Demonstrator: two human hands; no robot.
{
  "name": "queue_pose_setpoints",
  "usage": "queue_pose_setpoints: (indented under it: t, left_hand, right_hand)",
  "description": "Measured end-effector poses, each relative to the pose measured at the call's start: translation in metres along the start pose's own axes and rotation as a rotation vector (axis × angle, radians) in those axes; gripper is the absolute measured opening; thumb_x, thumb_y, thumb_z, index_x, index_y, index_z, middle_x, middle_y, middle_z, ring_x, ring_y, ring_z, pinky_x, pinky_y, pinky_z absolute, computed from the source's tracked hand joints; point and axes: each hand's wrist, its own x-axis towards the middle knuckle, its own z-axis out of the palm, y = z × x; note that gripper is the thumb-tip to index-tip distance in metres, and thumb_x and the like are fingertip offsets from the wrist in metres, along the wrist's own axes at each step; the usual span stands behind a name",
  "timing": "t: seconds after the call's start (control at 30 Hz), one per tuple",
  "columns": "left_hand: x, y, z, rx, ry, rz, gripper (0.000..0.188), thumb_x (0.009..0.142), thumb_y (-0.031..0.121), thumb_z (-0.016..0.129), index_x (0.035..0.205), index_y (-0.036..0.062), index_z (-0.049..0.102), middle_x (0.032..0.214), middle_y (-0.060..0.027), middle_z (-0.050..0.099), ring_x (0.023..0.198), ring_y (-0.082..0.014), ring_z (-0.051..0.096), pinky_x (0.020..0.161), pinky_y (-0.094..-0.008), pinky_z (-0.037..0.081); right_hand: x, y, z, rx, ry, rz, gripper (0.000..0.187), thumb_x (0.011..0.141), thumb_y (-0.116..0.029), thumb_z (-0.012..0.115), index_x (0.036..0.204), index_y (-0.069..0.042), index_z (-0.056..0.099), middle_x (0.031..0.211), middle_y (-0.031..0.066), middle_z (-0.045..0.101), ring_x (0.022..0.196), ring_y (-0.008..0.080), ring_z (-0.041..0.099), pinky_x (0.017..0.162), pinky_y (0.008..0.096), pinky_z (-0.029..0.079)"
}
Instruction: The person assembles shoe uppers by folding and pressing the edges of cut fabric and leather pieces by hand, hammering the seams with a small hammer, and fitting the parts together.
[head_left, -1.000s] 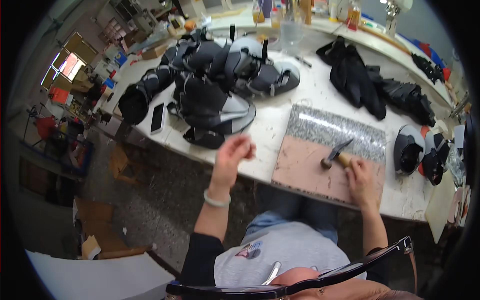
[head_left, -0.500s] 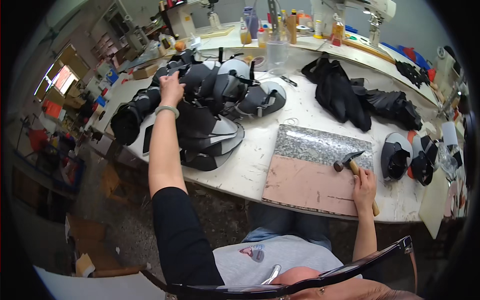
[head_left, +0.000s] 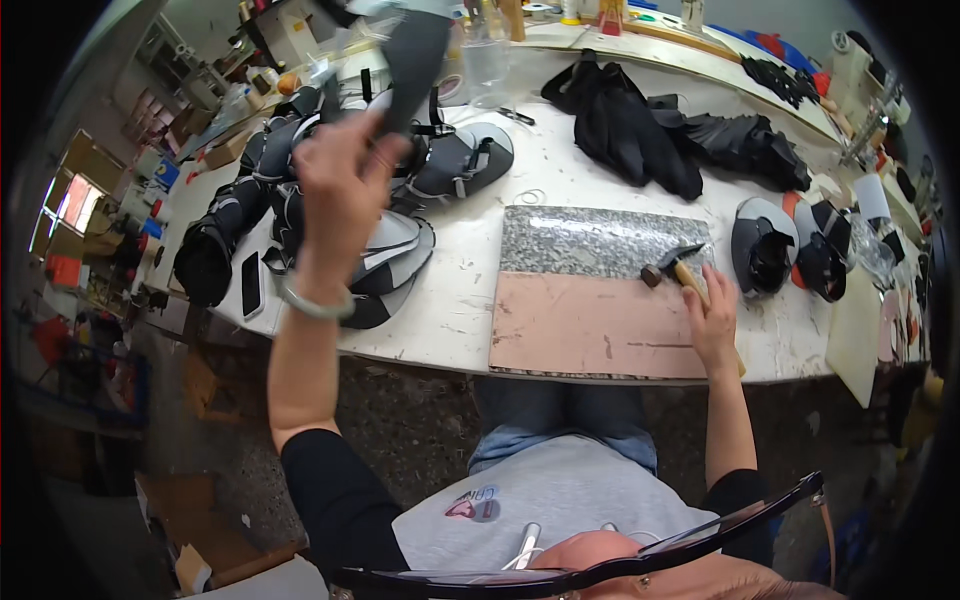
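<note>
My left hand is lifted above the left side of the bench, closed on a grey and black shoe upper that is blurred and partly cut off by the top edge. Under that arm lies a heap of similar shoe uppers. At the right, my right hand is wrapped round the wooden handle of a hammer. Its dark head rests over a speckled grey and pink slab at the bench's front edge.
Two shoe uppers stand right of the slab. Black fabric pieces lie behind it. A phone lies by the heap at the left. A clear container stands at the back of the white bench.
My left hand has come up from the heap with a shoe upper in it. My right hand stays on the hammer. The whole view has shifted slightly.
</note>
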Motion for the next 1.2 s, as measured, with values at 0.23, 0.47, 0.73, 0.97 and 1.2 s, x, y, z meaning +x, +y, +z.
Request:
queue_pose_setpoints:
  t: [0.23,0.47,0.73,0.97,1.2]
  left_hand:
    - [-0.144,0.125,0.035,-0.574,-0.661,-0.058,0.056,0.071,0.012,0.076,0.121,0.0048,0.053,0.101,-0.0089,0.062,0.092,-0.0224,0.058,0.084,-0.0383,0.041]
    - [-0.196,0.135,0.003,-1.016,-0.117,-0.986,0.047,0.085,0.004,0.065,0.127,0.0001,0.043,0.122,-0.0128,0.053,0.109,-0.0199,0.053,0.092,-0.0323,0.044]
    - [-0.213,0.152,0.006,-1.655,-0.166,-1.419,0.045,0.086,0.002,0.064,0.126,-0.0022,0.046,0.121,-0.0102,0.054,0.109,-0.0174,0.055,0.092,-0.0302,0.047]
    - [-0.187,0.171,0.011,-1.987,0.003,-1.156,0.032,0.079,-0.002,0.071,0.109,-0.0004,0.061,0.105,-0.0075,0.066,0.098,-0.0164,0.062,0.088,-0.0303,0.049]
    - [-0.176,0.179,0.014,-1.821,0.066,-1.192,0.027,0.077,-0.011,0.063,0.102,-0.0013,0.065,0.097,-0.0092,0.068,0.088,-0.0158,0.065,0.082,-0.0289,0.052]
  right_hand:
    - [0.018,-0.104,-0.034,0.523,-0.11,-0.185,0.032,0.078,-0.004,0.071,0.108,0.0,0.06,0.102,0.0136,0.061,0.092,0.0306,0.06,0.081,0.036,0.048]
    - [0.011,-0.154,0.005,0.326,-0.326,-0.469,0.035,0.076,-0.031,0.072,0.092,-0.001,0.063,0.098,0.0117,0.062,0.098,0.0278,0.055,0.089,0.0408,0.038]
    - [0.015,-0.182,0.026,0.46,-0.401,-0.498,0.016,0.076,-0.017,0.071,0.081,-0.005,0.061,0.081,0.0057,0.061,0.086,0.0224,0.056,0.082,0.0384,0.036]
    - [0.022,-0.168,-0.01,1.022,-0.699,-0.329,0.023,0.082,-0.021,0.072,0.091,-0.001,0.064,0.081,0.0074,0.063,0.076,0.0182,0.06,0.065,0.0297,0.045]
    - [0.019,-0.158,-0.012,1.154,-0.83,-0.092,0.018,0.082,-0.014,0.07,0.09,0.001,0.064,0.085,0.0053,0.063,0.078,0.0128,0.059,0.066,0.0261,0.045]
